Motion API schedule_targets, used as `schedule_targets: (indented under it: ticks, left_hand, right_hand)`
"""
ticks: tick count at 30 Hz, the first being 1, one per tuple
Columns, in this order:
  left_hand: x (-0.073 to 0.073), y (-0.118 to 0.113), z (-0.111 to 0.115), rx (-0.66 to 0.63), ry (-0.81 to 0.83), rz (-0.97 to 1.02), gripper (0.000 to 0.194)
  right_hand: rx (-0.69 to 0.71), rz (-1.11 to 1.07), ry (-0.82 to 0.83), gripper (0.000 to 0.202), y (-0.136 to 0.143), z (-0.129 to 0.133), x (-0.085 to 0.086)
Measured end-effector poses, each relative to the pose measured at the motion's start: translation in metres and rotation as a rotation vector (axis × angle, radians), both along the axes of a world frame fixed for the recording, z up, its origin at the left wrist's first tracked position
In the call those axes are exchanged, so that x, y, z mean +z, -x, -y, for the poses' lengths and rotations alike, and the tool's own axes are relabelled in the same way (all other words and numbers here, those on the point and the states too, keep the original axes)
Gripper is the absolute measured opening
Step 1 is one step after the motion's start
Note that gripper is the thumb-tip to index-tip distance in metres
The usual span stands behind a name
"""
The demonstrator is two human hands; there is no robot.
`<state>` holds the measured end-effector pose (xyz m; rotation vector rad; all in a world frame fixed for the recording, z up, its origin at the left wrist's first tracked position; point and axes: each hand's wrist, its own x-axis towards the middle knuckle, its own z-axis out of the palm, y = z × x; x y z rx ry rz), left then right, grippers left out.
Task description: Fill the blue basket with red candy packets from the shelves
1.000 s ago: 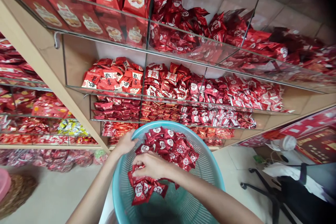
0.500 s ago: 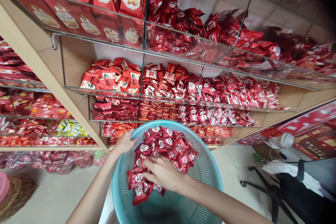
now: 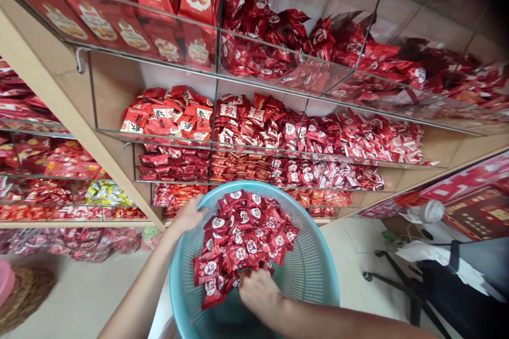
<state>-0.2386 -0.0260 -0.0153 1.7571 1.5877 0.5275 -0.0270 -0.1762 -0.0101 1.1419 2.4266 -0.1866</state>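
A light-blue perforated plastic basket (image 3: 324, 265) stands in front of me, holding a heap of small red candy packets (image 3: 248, 233) with white round labels. My left hand (image 3: 191, 215) is closed around the basket's upper left rim. Inside the basket, my right hand (image 3: 260, 294) is curled like a fist against the lower edge of the heap. Packets lie against its fingers, and whatever they may hold is hidden. The basket's lower part shows bare blue plastic below the heap.
Behind the basket rise shelves with clear front panels (image 3: 274, 53), full of red packets. A second shelf unit (image 3: 51, 190) stands left. An office chair (image 3: 429, 275) is on the right, and a woven basket (image 3: 29, 296) sits at lower left.
My right hand has moved down and slightly right, from on top of the packets to the heap's lower edge, and its fingers have curled. My left hand stays on the rim.
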Motion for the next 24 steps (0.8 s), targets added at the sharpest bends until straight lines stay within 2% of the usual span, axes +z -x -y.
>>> schedule_targets:
  ticks: [8, 18, 22, 24]
  left_hand:
    - [0.000, 0.000, 0.000, 0.014, 0.019, 0.011, 0.032]
    - [-0.004, 0.002, -0.002, 0.030, 0.005, 0.036, 0.032]
    - [-0.002, 0.002, -0.002, 0.057, 0.020, 0.060, 0.033]
    - [-0.002, 0.002, -0.002, 0.073, 0.029, 0.063, 0.034]
  right_hand:
    - [-0.105, -0.052, -0.007, 0.014, 0.001, 0.002, -0.014]
    - [-0.047, -0.003, 0.019, 0.017, 0.012, -0.003, -0.009]
    - [-0.059, -0.003, 0.039, 0.016, 0.007, -0.004, -0.005]
    - [-0.047, -0.072, 0.050, 0.015, 0.000, -0.005, -0.002]
